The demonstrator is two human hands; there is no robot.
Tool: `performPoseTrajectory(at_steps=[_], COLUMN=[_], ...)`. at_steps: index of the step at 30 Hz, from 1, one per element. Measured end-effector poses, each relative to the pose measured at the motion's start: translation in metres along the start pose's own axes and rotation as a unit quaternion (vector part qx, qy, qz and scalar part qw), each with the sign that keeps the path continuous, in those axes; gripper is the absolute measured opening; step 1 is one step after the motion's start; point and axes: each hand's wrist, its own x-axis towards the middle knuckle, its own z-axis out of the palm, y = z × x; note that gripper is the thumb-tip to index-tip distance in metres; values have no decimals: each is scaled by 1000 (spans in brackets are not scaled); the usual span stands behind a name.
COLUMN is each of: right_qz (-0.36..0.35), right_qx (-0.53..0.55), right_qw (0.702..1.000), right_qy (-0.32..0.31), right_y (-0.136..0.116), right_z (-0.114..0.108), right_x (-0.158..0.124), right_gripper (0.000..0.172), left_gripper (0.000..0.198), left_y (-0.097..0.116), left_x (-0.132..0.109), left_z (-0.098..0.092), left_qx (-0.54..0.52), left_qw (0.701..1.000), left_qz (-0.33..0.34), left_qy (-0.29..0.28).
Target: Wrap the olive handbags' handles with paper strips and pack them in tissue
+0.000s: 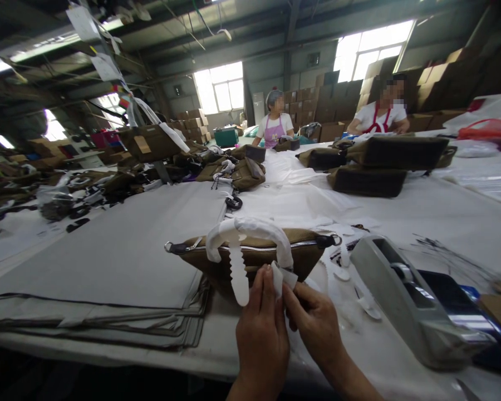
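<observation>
Head view: bag (259, 258) at frame centre, just beyond the fingers, long axis roughly left-right. White slip (278, 277) at the near side of the wrapped handle's (250, 224) right foot. Left hand (262, 328) and right hand (317, 318) both have fingers pinched on the slip; right hand nearer the bag's right end. Surface (223, 331) pale: grey sheets (121, 245) left, dispenser (421, 333) lower right. Room: two co-workers top centre and upper right, cartons (303, 106) behind.
</observation>
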Motion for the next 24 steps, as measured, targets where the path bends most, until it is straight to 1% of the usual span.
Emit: performPoseTrajectory(at_steps=[3,5,8,10,12,13,14,16,18,19,20,21,23,24], right_qz=[-9,-19,-52,-50,-30,-23,-20,-26,-35,-37,-37,-35,-28,-24], right_qx=[0,0,-14,7,36,45,46,28,-5,-20,-29,-33,-25,-17], right_qw=[1000,999,998,996,992,990,989,992,996,997,997,997,996,995], right_qy=[-22,-34,-37,-75,-121,-133,-137,-119,-85,-70,-59,-58,-78,-93], right_y=[3,5,8,9,10,11,12,13,13,12,11,10,8,6], right_z=[-1,-4,-10,-13,-14,-14,-13,-10,-9,-9,-10,-12,-17,-20], right_x=[2,3,7,8,9,9,8,6,4,3,3,4,5,7], right_gripper=[49,47,45,44,43,42,41,40,40,40,41,42,45,46], left_gripper=[51,54,60,68,81,87,90,88,82,77,73,68,61,58], left_y=[2,2,1,0,-1,-1,-1,-2,-4,-5,-6,-7,-11,-13], left_x=[1,2,1,0,-1,-2,-2,-3,-2,0,2,5,12,16], left_z=[-1,-3,-6,-7,-6,-6,-6,-7,-12,-16,-21,-25,-33,-35], left_qx=[8,13,16,24,32,31,23,-26,-132,-203,-278,-353,-475,-515], left_qw=[1000,999,997,996,994,994,994,994,985,971,950,919,834,790], left_qz=[11,22,43,62,78,83,85,77,49,18,-29,-92,-226,-277], left_qy=[-9,-28,-55,-65,-67,-66,-66,-75,-104,-121,-138,-149,-166,-183])
